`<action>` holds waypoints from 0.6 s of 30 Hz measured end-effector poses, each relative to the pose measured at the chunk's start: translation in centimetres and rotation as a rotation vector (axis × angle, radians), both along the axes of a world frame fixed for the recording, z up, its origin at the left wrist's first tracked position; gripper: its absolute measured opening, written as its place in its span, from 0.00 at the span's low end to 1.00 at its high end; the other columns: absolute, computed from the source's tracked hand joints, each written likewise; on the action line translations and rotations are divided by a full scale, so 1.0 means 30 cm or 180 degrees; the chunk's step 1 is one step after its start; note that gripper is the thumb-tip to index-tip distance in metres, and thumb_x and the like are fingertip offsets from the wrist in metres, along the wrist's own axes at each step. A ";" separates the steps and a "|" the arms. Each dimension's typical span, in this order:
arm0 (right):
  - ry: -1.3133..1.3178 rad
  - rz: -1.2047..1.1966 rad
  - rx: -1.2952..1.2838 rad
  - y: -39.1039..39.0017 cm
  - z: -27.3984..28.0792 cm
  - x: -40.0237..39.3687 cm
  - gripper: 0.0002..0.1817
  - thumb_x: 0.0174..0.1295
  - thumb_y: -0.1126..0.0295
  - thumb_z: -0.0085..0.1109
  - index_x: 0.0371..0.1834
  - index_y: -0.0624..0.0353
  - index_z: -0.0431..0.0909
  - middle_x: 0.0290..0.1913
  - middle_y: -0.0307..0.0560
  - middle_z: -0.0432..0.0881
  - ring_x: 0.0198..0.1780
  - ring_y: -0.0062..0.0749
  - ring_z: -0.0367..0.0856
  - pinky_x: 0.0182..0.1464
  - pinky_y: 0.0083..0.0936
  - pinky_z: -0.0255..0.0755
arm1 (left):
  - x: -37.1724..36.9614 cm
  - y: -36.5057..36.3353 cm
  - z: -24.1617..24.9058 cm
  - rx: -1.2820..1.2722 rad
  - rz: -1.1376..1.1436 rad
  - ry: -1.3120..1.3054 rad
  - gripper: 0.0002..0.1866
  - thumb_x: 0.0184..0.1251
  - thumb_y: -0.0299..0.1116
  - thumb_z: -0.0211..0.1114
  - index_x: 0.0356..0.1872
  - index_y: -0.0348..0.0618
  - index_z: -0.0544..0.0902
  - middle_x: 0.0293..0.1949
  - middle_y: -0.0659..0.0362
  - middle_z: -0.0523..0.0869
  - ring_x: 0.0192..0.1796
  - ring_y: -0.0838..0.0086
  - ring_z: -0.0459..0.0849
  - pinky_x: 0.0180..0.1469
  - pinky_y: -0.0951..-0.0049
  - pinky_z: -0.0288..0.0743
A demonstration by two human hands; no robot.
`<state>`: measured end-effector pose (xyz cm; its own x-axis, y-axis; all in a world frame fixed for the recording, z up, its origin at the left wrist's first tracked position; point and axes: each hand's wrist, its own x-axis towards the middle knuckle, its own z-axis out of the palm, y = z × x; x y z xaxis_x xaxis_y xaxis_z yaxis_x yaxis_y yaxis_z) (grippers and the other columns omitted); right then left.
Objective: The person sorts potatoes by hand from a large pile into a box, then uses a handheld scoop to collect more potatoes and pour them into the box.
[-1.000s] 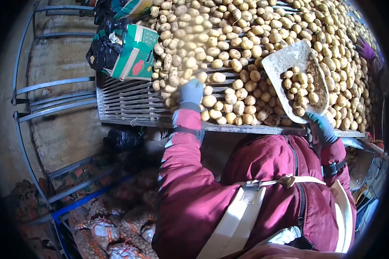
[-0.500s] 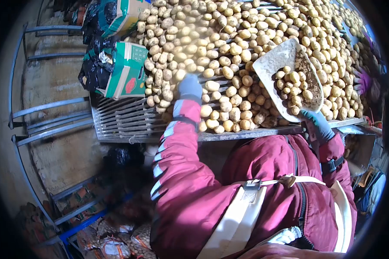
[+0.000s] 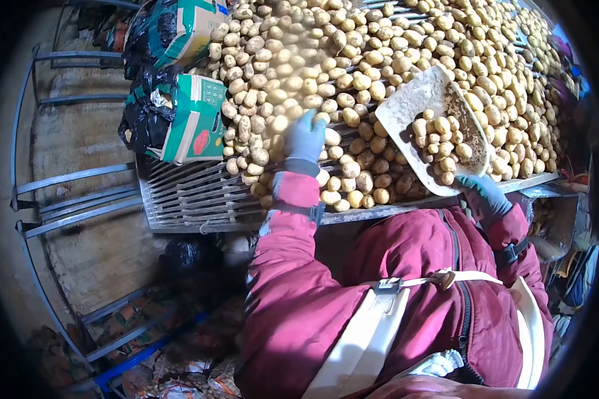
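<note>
My left hand, in a grey-blue glove, is over the potatoes spread on the slatted metal table. Its thumb and fingers are apart, with their tips by the potatoes and no potato visibly gripped. At the table's front edge, my right hand, also gloved, grips the lower end of a dirty, pale scoop. The scoop rests tilted on the heap, and several small potatoes lie inside it. My right fingers are partly hidden under the scoop's rim.
Two green-and-white cardboard boxes with black plastic stand on the table's left side. Bare slats show in front of them. Metal rails run along the left. Another person's purple-gloved hand is at the far right.
My left hand has shifted slightly right, and its fingers have spread. The scoop with its potatoes has moved a little left in my right hand. The other person's hand has moved farther up.
</note>
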<state>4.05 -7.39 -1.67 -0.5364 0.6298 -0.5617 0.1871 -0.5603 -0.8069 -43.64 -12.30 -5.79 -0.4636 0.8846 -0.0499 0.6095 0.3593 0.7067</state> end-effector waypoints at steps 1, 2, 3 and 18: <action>0.0036 -0.0246 -0.0222 -0.013 -0.021 -0.006 0.14 0.71 0.61 0.64 0.46 0.61 0.87 0.36 0.37 0.86 0.31 0.18 0.77 0.33 0.19 0.70 | -0.029 -0.005 -0.028 -0.0170 0.0060 0.0455 0.23 0.70 0.38 0.68 0.61 0.36 0.83 0.55 0.41 0.87 0.55 0.52 0.87 0.60 0.57 0.80; 0.0074 -0.0486 -0.0440 -0.019 -0.035 -0.002 0.15 0.70 0.60 0.64 0.45 0.61 0.87 0.33 0.36 0.84 0.29 0.17 0.75 0.31 0.19 0.68 | -0.022 0.000 -0.038 0.0024 0.0149 0.0516 0.23 0.68 0.38 0.68 0.61 0.38 0.83 0.55 0.41 0.87 0.56 0.49 0.86 0.61 0.55 0.80; 0.0113 -0.0733 -0.0654 -0.022 -0.040 0.004 0.15 0.70 0.58 0.64 0.44 0.61 0.88 0.30 0.34 0.83 0.26 0.16 0.73 0.29 0.19 0.66 | -0.030 0.007 -0.045 -0.0202 0.0024 0.1140 0.23 0.68 0.36 0.69 0.62 0.39 0.81 0.59 0.39 0.83 0.57 0.49 0.85 0.60 0.54 0.79; 0.0301 -0.0323 -0.0975 0.022 -0.041 0.049 0.20 0.69 0.65 0.65 0.60 0.65 0.82 0.52 0.44 0.87 0.52 0.28 0.84 0.58 0.27 0.76 | 0.017 0.117 -0.086 -0.0673 0.0786 0.1018 0.22 0.65 0.45 0.70 0.54 0.42 0.84 0.43 0.45 0.91 0.45 0.51 0.90 0.52 0.57 0.83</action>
<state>5.53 -6.74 -2.90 -0.5385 0.4922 -0.6839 0.0502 -0.7914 -0.6092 -43.14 -8.78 -8.37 -0.6809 0.7314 -0.0374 0.6632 0.6375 0.3923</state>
